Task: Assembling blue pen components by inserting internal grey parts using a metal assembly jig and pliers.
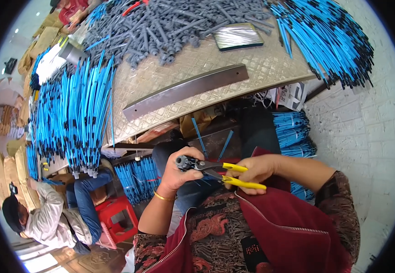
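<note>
My left hand (177, 175) is closed around a dark grey plastic fitting (184, 162), its end poking out past the thumb and fingers. In my right hand (257, 169) is a pair of yellow-handled pliers (247, 184), with the handles spread apart. The metal jaws of the pliers reach to the fitting by my left thumb. Exactly where they touch it is hidden by the fingers. Both hands are over my lap, below the table's front edge.
On the table (179, 75) lie a heap of grey plastic fittings (170, 27), a metal bar (186, 91) and a film-wrapped block (238, 36). Blue rods with black ends (325, 38) overhang the right corner; more blue rods (70, 109) are at left. A person (56, 214) sits by a red stool (118, 220).
</note>
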A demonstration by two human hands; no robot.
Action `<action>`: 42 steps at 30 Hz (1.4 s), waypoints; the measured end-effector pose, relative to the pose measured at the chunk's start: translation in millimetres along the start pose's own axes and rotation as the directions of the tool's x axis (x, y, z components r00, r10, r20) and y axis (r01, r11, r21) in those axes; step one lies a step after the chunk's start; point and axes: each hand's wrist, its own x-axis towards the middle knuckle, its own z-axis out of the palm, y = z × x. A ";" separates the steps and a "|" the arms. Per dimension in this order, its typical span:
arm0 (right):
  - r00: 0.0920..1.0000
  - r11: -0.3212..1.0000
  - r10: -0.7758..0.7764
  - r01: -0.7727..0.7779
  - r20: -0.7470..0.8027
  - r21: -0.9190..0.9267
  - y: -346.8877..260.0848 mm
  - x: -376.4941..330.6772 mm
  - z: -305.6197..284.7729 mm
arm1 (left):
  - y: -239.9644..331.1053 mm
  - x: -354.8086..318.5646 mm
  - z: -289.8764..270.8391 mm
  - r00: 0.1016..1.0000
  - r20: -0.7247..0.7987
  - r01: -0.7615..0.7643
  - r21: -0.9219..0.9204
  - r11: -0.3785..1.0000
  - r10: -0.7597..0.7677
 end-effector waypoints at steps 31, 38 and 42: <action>0.834 0.426 -0.235 -0.374 -0.499 -0.824 -59.3 -27.1 53.1 | 13.7 4.4 15.8 0.990 -0.144 0.017 0.040 0.999 -0.011; 0.974 0.964 -0.073 0.014 0.213 0.267 12.5 -10.6 -5.3 | 4.8 14.3 13.7 0.996 0.089 0.024 0.039 0.999 -0.027; 0.888 0.682 -0.334 -0.005 -0.317 -0.731 -24.6 -20.1 28.0 | 3.6 10.4 9.0 1.000 0.003 0.007 -0.038 0.999 -0.007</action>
